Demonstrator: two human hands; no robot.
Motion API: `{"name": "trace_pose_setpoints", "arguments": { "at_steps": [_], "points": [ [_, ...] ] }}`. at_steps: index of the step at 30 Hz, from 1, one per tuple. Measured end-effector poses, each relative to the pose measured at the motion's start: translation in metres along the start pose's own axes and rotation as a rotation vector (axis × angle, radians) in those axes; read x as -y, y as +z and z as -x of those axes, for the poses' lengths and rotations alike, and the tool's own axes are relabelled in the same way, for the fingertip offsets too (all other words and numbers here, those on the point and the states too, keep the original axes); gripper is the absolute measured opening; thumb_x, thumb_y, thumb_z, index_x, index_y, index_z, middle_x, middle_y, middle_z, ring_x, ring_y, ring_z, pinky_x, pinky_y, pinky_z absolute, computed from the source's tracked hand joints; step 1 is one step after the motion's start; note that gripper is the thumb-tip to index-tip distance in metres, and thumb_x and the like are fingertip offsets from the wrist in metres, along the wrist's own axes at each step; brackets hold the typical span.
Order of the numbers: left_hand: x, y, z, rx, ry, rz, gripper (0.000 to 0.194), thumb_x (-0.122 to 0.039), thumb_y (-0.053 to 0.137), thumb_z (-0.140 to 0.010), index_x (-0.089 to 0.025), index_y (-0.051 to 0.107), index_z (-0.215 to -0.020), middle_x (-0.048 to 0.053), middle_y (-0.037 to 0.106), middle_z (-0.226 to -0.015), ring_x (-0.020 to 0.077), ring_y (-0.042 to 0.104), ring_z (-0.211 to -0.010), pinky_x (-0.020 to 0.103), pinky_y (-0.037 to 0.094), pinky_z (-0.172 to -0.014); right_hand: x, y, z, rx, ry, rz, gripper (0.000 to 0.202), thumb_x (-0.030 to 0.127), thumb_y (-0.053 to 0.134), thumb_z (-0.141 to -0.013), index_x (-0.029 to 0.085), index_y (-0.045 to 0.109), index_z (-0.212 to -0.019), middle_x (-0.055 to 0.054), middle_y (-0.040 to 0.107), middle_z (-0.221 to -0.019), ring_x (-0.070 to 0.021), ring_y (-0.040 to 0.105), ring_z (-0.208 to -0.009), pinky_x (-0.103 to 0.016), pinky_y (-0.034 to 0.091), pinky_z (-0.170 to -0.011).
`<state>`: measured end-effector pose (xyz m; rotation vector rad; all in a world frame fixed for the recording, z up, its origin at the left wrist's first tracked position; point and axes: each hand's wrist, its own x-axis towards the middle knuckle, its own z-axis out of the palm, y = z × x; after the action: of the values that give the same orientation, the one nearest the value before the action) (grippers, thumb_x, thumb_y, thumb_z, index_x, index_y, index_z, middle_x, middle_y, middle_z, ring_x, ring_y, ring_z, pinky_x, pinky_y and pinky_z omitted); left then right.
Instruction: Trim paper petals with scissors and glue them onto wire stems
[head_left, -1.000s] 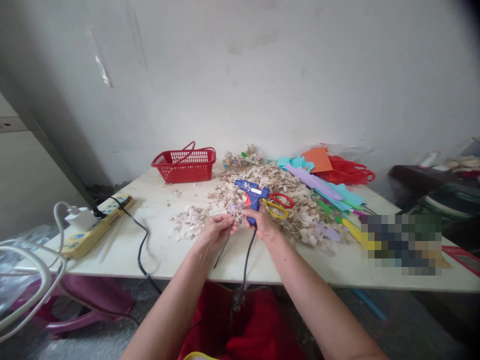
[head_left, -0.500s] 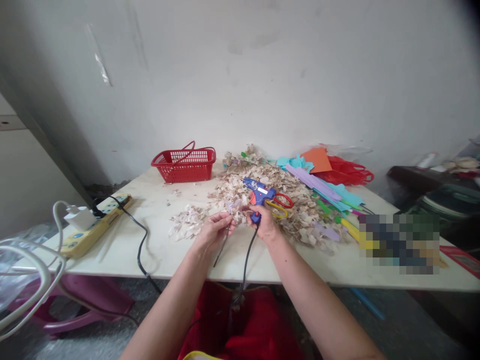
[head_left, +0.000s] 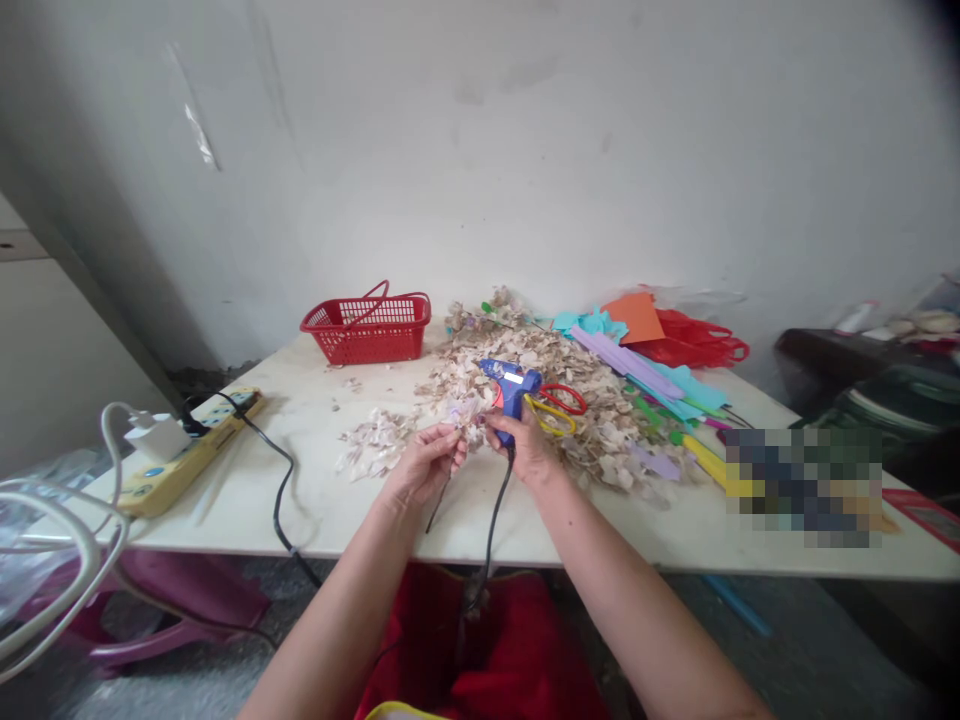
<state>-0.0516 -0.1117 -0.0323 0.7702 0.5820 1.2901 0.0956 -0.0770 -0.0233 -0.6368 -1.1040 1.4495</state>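
My left hand (head_left: 429,462) is closed in a pinch on a thin dark stem (head_left: 436,508) that slants down toward the table edge. A cluster of pale petals (head_left: 470,413), with a lilac tint, sits at the stem's upper end. Wrapped round the handle of a blue glue gun (head_left: 513,384) is my right hand (head_left: 531,450); the nozzle points up and to the left. Its fingertips are close beside the petals, and whether they touch is unclear. Behind both hands spreads a large heap of cream petal-like scraps (head_left: 600,450). Scissors with red and yellow handles (head_left: 564,399) lie in the heap.
A red basket (head_left: 367,335) stands at the back left. On the left edge is a yellow power strip (head_left: 161,485) with plugs and a black cord (head_left: 285,490). Lilac strips (head_left: 626,362), an orange sheet (head_left: 634,317) and a red bag (head_left: 697,342) lie at the right.
The glue gun has shifted slightly left and turned in my right hand, its body now more upright toward the petals. My left hand has barely moved.
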Motion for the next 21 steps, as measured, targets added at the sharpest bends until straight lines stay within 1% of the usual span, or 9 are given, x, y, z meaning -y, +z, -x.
{"name": "trace_pose_setpoints", "arguments": {
  "at_steps": [6, 11, 13, 17, 19, 21],
  "points": [
    [0.0016, -0.0006, -0.0017, -0.006, -0.001, -0.018, 0.018, -0.016, 0.073, -0.058, -0.009, 0.061, -0.070, 0.003, 0.061, -0.056, 0.0074, 0.053, -0.045, 0.015, 0.041, -0.042, 0.0023, 0.0048, 0.0035, 0.015, -0.009, 0.039, 0.024, 0.027, 0.065, -0.061, 0.017, 0.049, -0.075, 0.002, 0.058, -0.059, -0.0033, 0.036, -0.032, -0.017, 0.017, -0.029],
    [0.0032, -0.0017, -0.0027, -0.009, 0.003, -0.028, 0.020, -0.016, 0.074, -0.057, -0.009, 0.061, -0.070, 0.004, 0.062, -0.058, 0.0081, 0.054, -0.047, 0.017, 0.043, -0.045, 0.0057, 0.0049, 0.0047, 0.059, 0.047, 0.036, 0.018, 0.028, 0.062, -0.063, 0.016, 0.049, -0.065, 0.003, 0.055, -0.049, -0.0036, 0.033, -0.029, -0.018, 0.015, -0.028],
    [0.0036, -0.0019, -0.0029, -0.009, 0.009, -0.022, 0.020, -0.015, 0.074, -0.057, -0.009, 0.062, -0.071, 0.004, 0.062, -0.058, 0.0083, 0.055, -0.047, 0.017, 0.043, -0.046, 0.0054, 0.0045, 0.0047, 0.067, 0.074, 0.030, 0.018, 0.030, 0.060, -0.065, 0.016, 0.050, -0.065, 0.001, 0.058, -0.051, -0.0037, 0.033, -0.028, -0.018, 0.014, -0.028],
    [0.0044, -0.0012, -0.0031, -0.007, 0.024, -0.005, 0.019, -0.014, 0.074, -0.056, -0.010, 0.062, -0.071, 0.003, 0.062, -0.057, 0.0080, 0.054, -0.046, 0.017, 0.042, -0.046, 0.0023, 0.0032, 0.0040, 0.039, 0.100, 0.039, 0.018, 0.031, 0.059, -0.067, 0.015, 0.051, -0.065, -0.003, 0.063, -0.056, -0.0045, 0.035, -0.027, -0.018, 0.014, -0.026],
    [0.0049, -0.0011, -0.0034, -0.003, 0.029, -0.001, 0.020, -0.014, 0.075, -0.056, -0.009, 0.062, -0.070, 0.003, 0.061, -0.056, 0.0078, 0.053, -0.046, 0.017, 0.042, -0.045, 0.0015, 0.0026, 0.0038, 0.033, 0.096, 0.046, 0.018, 0.030, 0.059, -0.067, 0.015, 0.052, -0.064, -0.004, 0.063, -0.057, -0.0046, 0.036, -0.028, -0.018, 0.014, -0.026],
    [0.0056, -0.0015, -0.0042, -0.006, 0.029, -0.001, 0.020, -0.015, 0.075, -0.055, -0.009, 0.062, -0.069, 0.003, 0.062, -0.057, 0.0076, 0.053, -0.046, 0.017, 0.042, -0.046, 0.0019, 0.0023, 0.0038, 0.039, 0.085, 0.049, 0.017, 0.029, 0.059, -0.067, 0.014, 0.052, -0.062, -0.003, 0.062, -0.055, -0.0043, 0.035, -0.028, -0.018, 0.013, -0.026]
  ]
}}
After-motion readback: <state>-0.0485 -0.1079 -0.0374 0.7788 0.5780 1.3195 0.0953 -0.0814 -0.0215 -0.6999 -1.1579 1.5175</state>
